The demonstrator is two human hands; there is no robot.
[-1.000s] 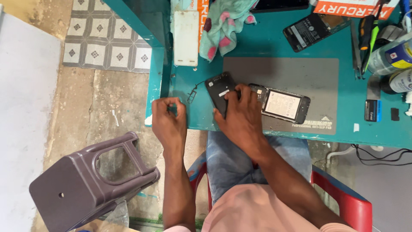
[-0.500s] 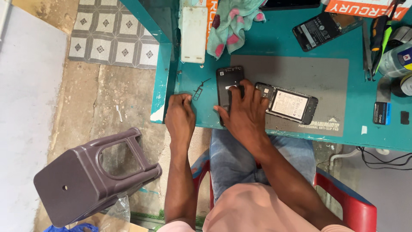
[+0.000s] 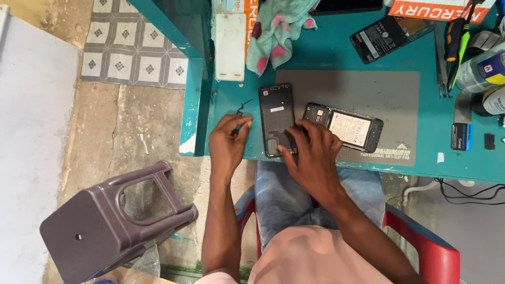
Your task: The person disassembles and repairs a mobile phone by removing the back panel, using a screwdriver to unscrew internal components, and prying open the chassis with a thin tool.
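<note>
A black phone frame (image 3: 277,118) is laid lengthwise on the teal counter (image 3: 326,60), half on the left edge of a grey mat (image 3: 368,89). The frame's lower end is pressed down by the right hand (image 3: 314,158), whose fingers are spread over it; nothing is gripped, the hand only rests flat on the frame. Just right of the frame, touching the same hand's fingertips, an opened phone (image 3: 347,128) is seen lying at a slant on the mat, its battery side up.

The left hand (image 3: 227,144) is held near the counter's front edge, left of the frame and apart from it. Its thumb and forefinger are pinched together, seemingly on something very small; what it is cannot be told. A thin black wire (image 3: 243,108) is seen on the counter just above those fingers.

Farther back, a white slab (image 3: 230,46) and a green-and-pink cloth (image 3: 273,31) are placed near the counter's left end, and another dark phone (image 3: 380,38) lies face up behind the mat. Tools (image 3: 455,44) and bottles (image 3: 481,71) are gathered at the right. A grey plastic stool (image 3: 113,221) is tipped on the floor at the left, and a red chair (image 3: 426,252) is sat upon.
</note>
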